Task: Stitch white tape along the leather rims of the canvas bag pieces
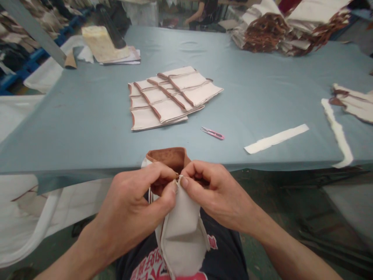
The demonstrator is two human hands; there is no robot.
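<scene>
A cream fabric piece with a brown-lined opening, perhaps a small sewn pouch (183,233), hangs in front of my body at the table's front edge. My left hand (142,198) pinches it near the seam at the top, thumb against forefinger. Close beside it, my right hand (210,190) grips the same edge between thumb and fingers. The two sets of fingertips nearly touch, and what lies right between them is too small to make out. Beyond the hands, pink-handled thread snips (213,133) lie on the table.
Overlapping cream panels with brown edging (175,97) lie mid-table (87,136). To the right are a white strip (276,139), a ragged white strip (338,134) and more fabric (355,101). Bundled pieces (265,31) are stacked at the back right. A person (202,13) is at the back.
</scene>
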